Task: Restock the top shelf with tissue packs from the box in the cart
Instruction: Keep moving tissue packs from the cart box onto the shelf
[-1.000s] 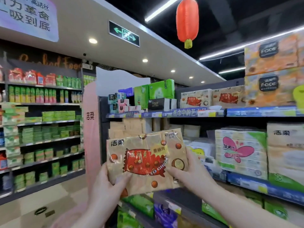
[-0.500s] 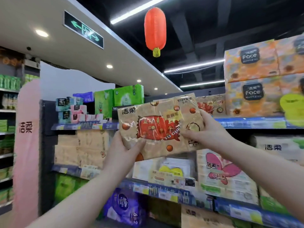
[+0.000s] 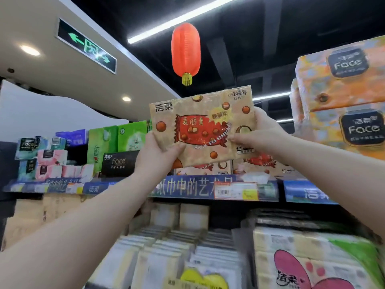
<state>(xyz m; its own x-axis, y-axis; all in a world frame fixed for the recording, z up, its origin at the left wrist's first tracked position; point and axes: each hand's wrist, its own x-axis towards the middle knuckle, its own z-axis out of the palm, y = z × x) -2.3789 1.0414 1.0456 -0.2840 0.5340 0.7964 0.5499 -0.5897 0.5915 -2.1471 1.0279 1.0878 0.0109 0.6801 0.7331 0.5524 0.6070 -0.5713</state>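
Supermarket tissue aisle, dark ceiling with strip lights; red paper lantern (image 3: 185,50) with yellow tassel overhead, green-lit exit sign (image 3: 87,45) on pale soffit, upper left. Noted along blue-edged top shelf (image 3: 187,187), left to right: small pastel tissue packs (image 3: 43,157), tall green packs (image 3: 110,142), black "Face" box (image 3: 118,162), flat tan packs with red candy print (image 3: 260,163). Stacked at far right: large orange "Face" multipacks (image 3: 341,80). Held up in front of top shelf, above its edge and over the flat tan packs: tan plastic-wrapped tissue pack with red candy-wrapper print (image 3: 205,126), printed face toward camera, slightly tilted, right end higher. Gripped at lower-left corner by left hand (image 3: 158,153), thumb across front, fingers behind and out of sight. Gripped at right edge by right hand (image 3: 260,132), thumb on front beside red print, fingers wrapped behind. Contact with packs beneath: cannot tell. Lower shelf: white and cream tissue bundles (image 3: 187,243), one with pink butterfly shape.
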